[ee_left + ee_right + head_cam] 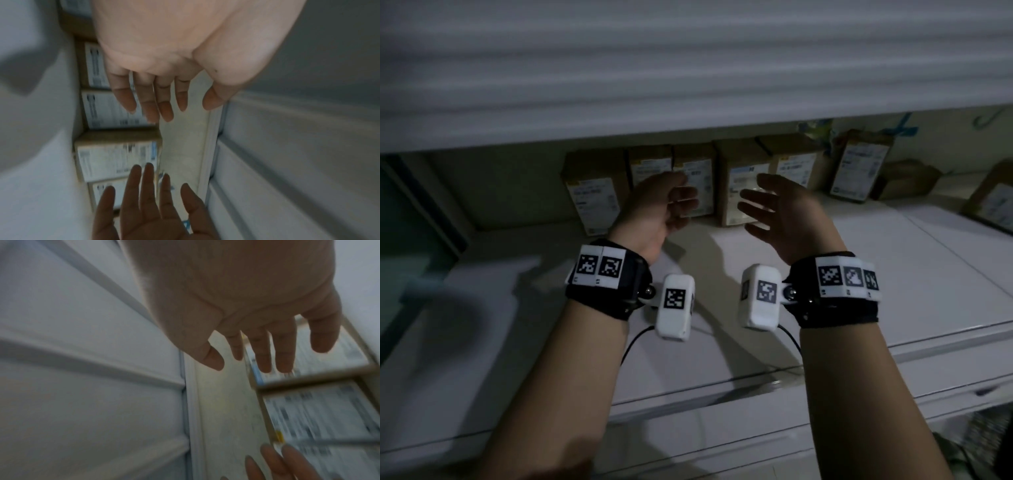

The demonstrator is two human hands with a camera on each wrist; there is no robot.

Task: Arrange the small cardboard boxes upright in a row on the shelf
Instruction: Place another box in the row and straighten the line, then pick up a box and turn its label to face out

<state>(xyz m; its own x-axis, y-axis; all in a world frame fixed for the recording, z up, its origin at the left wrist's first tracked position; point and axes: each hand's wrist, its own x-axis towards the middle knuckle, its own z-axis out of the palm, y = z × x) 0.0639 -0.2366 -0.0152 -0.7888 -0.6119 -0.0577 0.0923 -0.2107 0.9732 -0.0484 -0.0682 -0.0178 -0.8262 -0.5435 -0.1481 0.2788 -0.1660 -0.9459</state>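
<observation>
Several small brown cardboard boxes with white labels stand upright in a row (743,185) at the back of the white shelf (859,281). The leftmost box (592,192) stands a little forward. One more upright box (863,168) stands apart to the right. My left hand (681,202) and right hand (760,202) hover in front of the row's middle, palms facing each other, fingers relaxed, holding nothing. In the left wrist view my left hand (183,104) hangs before the labelled boxes (117,155). In the right wrist view my right hand (238,353) hangs beside blurred boxes (329,410).
A thick white board (688,68) overhangs the shelf from above. At the back right lies a low brown box (904,178), and another labelled box (993,202) sits at the far right edge. A dark glass panel (410,212) bounds the left side.
</observation>
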